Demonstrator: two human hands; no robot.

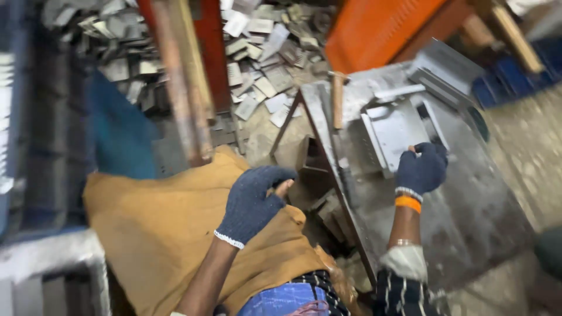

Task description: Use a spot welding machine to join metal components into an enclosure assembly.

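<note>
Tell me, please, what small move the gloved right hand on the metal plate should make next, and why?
Probably slide the metal plate squarely onto the steel table: the right hand already grips its near edge, while the left hand rests apart over the brown cloth.

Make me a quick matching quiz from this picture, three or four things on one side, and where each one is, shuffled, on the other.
1. right hand
2. left hand
3. scrap metal pieces
4. wooden handle

A. heaped on the floor at the top
B. on the flat metal plate
C. over the brown cloth
D. at the metal table's far left edge

Pairs: 1-B, 2-C, 3-A, 4-D
</note>
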